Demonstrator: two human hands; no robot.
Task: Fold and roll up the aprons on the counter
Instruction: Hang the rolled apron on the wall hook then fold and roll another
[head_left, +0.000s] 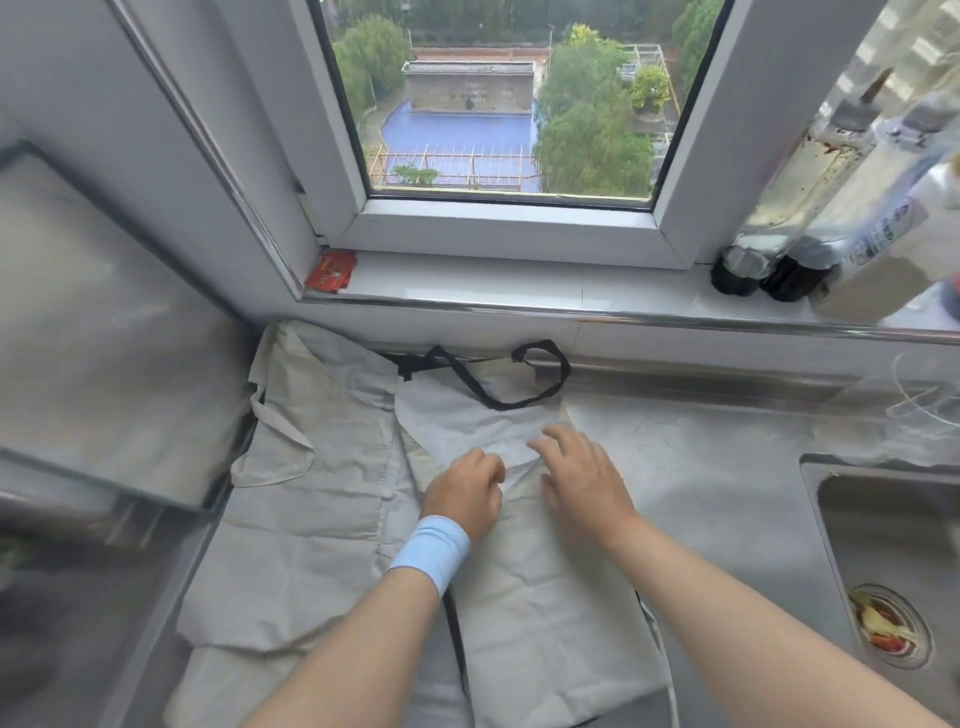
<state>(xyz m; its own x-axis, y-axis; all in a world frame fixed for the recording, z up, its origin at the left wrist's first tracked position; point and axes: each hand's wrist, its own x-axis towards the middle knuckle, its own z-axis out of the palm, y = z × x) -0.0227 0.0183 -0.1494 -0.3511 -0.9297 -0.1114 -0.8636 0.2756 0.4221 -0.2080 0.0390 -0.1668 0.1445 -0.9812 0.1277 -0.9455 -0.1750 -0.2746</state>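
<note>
A pale grey apron (545, 613) lies folded lengthwise on the steel counter (717, 467), its black neck strap (488, 384) looped at the far end near the wall. My left hand (465, 493), with a light blue wristband, has curled fingers that pinch the cloth at a fold near the bib. My right hand (582, 478) rests flat beside it, fingers spread on the fabric. A second beige apron (322, 467) lies spread out to the left, partly under the first.
A sink (893, 561) with food scraps in its drain (883, 626) is at the right. Bottles (810, 208) stand on the window sill (519, 291), with a red packet (332, 270) at its left corner. A steel surface (104, 338) rises at the left.
</note>
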